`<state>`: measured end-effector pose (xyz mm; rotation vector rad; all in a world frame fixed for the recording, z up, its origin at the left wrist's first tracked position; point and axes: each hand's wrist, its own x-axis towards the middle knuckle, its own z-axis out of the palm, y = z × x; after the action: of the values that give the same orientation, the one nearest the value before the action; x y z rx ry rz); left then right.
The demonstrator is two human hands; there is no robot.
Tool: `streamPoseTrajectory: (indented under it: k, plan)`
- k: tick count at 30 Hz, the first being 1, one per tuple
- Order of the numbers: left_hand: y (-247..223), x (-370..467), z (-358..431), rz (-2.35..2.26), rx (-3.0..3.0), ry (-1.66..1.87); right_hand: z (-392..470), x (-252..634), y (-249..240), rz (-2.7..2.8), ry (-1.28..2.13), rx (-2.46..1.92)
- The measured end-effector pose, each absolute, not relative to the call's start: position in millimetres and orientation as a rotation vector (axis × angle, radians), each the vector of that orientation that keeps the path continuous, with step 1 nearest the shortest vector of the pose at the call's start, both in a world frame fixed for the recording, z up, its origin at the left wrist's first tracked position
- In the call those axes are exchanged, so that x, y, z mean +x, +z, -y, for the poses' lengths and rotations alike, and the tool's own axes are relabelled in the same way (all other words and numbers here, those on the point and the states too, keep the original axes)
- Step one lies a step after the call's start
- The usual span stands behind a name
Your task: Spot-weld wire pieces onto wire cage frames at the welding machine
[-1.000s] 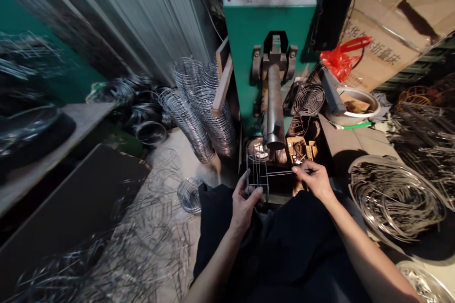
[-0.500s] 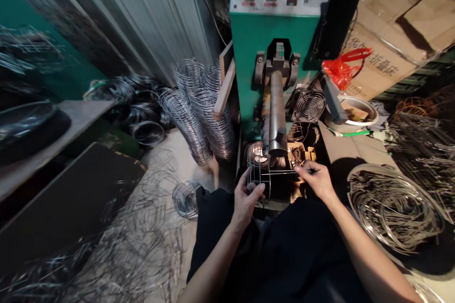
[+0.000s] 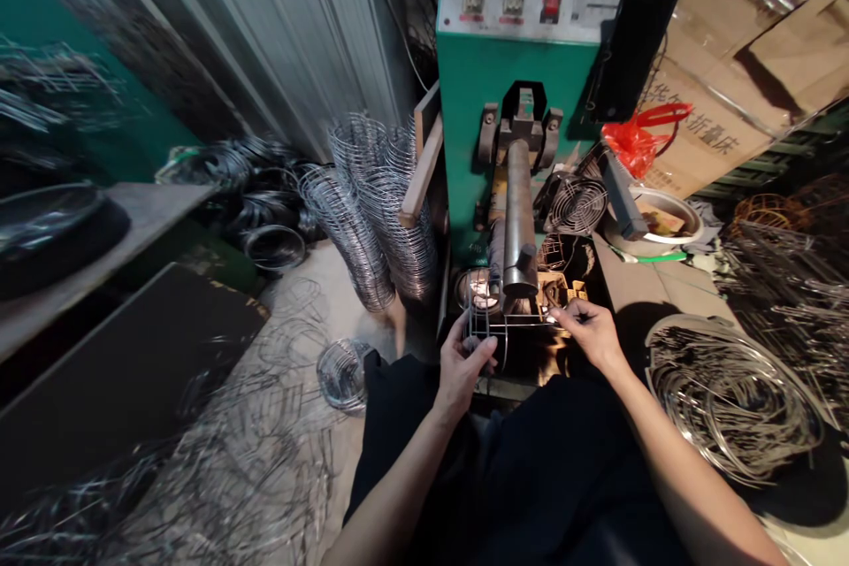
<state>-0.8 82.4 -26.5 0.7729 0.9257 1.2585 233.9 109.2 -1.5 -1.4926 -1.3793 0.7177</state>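
Note:
My left hand (image 3: 462, 364) is closed around one side of a small wire frame (image 3: 504, 338), with thumb and fingers pinching its wires. At the other side, my right hand (image 3: 590, 334) pinches a straight metal wire (image 3: 531, 321) that runs across from the frame. Whether that wire is joined to the frame, I cannot tell. Just above the wires is the lower end of a thick metal cylinder (image 3: 521, 279), part of a green machine (image 3: 464, 141). My right fingertips partly hide the wire's end.
Tall stacks of wire rings (image 3: 371, 230) stand left of the machine, beside a projecting bar (image 3: 422, 172). Loose wire pieces (image 3: 265, 424) litter the floor. On the right are a round container of wires (image 3: 669, 327), a white bowl (image 3: 693, 221) and a cardboard box (image 3: 749, 88).
The view has shifted slightly, so the machine sits a little lower in the picture. Both hands keep their grip on the wires, with almost no movement.

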Motion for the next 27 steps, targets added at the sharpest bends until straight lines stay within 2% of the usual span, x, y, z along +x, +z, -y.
streamPoseTrajectory:
  k: [12,16,20,23,27]
  plan:
    - [-20.8,-3.0,-86.5,-0.958,0.764,1.245,-109.6,226.2,3.7,1.411,0.665,-1.526]
    - [-18.5,-8.0,-87.6,-1.043,0.774,1.197,-105.3,246.3,-2.6,1.407,0.501,-1.639]
    - [-21.0,-7.4,-97.5,-1.106,0.845,1.155,-72.6,329.6,-33.1,1.390,0.248,-2.251]
    - [-20.6,-3.6,-99.4,-1.122,0.951,1.101,-25.5,392.7,-63.7,1.137,0.329,-2.665]
    - [-14.9,2.5,-97.6,-1.198,1.008,1.095,17.8,433.2,-104.1,0.938,0.510,-2.827]
